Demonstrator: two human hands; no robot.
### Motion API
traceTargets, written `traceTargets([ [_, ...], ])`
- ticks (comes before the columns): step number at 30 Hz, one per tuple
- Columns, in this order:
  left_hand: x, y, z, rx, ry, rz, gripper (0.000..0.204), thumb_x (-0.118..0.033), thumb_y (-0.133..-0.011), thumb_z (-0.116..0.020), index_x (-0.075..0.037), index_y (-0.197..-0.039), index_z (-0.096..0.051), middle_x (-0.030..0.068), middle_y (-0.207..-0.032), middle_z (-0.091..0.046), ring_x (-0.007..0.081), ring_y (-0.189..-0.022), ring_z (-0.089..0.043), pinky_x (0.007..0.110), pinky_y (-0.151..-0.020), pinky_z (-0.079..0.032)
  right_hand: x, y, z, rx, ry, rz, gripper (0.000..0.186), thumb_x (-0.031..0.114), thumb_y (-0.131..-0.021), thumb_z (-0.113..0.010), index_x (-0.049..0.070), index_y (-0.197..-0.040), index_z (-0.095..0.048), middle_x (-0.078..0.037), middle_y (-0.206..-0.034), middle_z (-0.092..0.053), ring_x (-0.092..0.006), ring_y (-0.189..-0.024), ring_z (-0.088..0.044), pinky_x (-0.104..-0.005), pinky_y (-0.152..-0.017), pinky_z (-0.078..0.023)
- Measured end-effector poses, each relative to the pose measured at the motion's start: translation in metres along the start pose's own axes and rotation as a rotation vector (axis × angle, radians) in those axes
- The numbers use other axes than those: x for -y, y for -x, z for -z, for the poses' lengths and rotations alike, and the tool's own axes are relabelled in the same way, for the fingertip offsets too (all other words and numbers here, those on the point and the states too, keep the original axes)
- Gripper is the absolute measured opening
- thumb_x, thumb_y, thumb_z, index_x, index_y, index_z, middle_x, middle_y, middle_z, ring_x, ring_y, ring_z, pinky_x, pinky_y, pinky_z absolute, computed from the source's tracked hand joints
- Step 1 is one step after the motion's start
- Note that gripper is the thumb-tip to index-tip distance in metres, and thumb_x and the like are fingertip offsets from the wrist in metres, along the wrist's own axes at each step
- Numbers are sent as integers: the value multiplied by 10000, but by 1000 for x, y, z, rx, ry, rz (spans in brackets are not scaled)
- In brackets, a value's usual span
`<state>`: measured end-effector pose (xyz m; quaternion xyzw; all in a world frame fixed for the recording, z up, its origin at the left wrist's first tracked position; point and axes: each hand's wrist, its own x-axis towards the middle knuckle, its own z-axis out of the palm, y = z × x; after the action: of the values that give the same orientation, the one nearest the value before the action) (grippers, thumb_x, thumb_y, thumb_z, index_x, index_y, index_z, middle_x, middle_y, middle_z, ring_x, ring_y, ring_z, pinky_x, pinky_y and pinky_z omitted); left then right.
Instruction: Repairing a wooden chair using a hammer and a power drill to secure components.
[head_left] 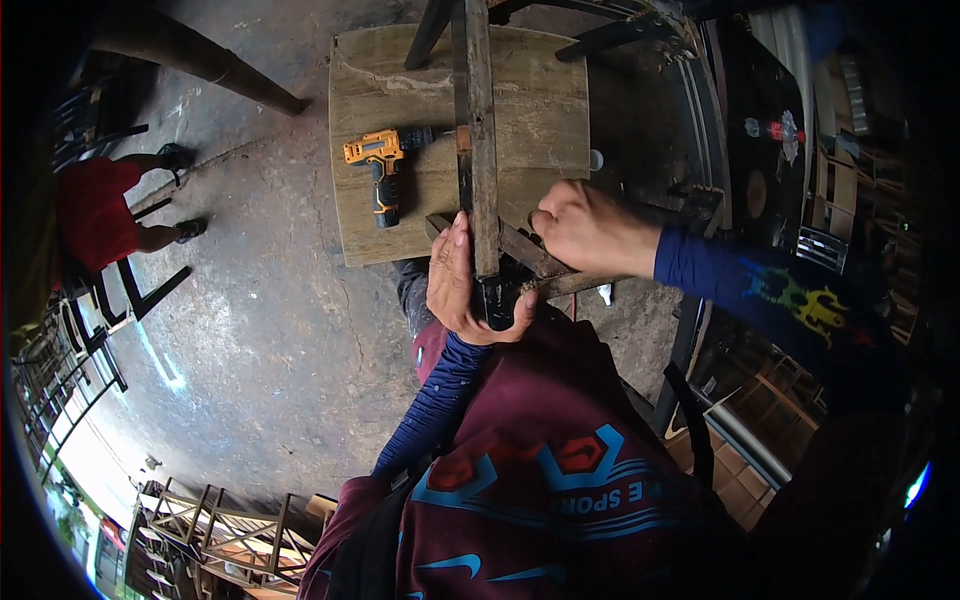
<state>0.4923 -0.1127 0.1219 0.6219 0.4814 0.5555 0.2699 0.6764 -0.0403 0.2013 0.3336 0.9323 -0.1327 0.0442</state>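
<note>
Person (100, 215) in red shorts stands at far left, two dark-shod feet on the concrete floor (250, 300). Rightward, one yellow-and-black drill (380, 165) lies on one tan desk (540, 120). Next, one left hand (460, 290) braces one long bar (482, 130) at its near end, four fingers nearly straight along the left side, thumb on the other. The bar reaches away over the desk's middle. One right hand (595, 228) follows, fingers curled inward above one slanting strip (535, 255); whether it grips anything, I cannot tell. At far right, one red-labelled bottle (780, 131).
</note>
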Motion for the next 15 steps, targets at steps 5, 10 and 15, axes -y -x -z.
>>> traceTargets([
  [5,3,5,-8,-15,-37,3,899,-455,-756,-696,134,-1382,-434,336,-1265,-586,432,-1167,-609,515,-1040,-421,-2,2,2,-43,-615,-381,188,124,-917,-564,9,-768,-551,-191,-553,-511,-380,-554,-571,-474,-545,-458],
  [10,-12,28,-13,-40,-87,60,919,-500,-785,-667,134,-1397,-407,341,-1251,-592,441,-1162,-608,509,-1037,-428,-31,23,0,107,-1166,-109,187,150,-963,-539,-25,-909,-575,-183,-633,-560,-350,-588,-589,-432,-600,-466],
  [15,-36,35,-23,-130,-145,241,931,-595,-818,-619,122,-1385,-445,322,-1262,-598,405,-1171,-615,449,-1019,-458,-60,30,-9,147,-924,198,114,51,-852,-577,-23,-937,-593,-192,-787,-618,-334,-771,-620,-370,-668,-477],
])
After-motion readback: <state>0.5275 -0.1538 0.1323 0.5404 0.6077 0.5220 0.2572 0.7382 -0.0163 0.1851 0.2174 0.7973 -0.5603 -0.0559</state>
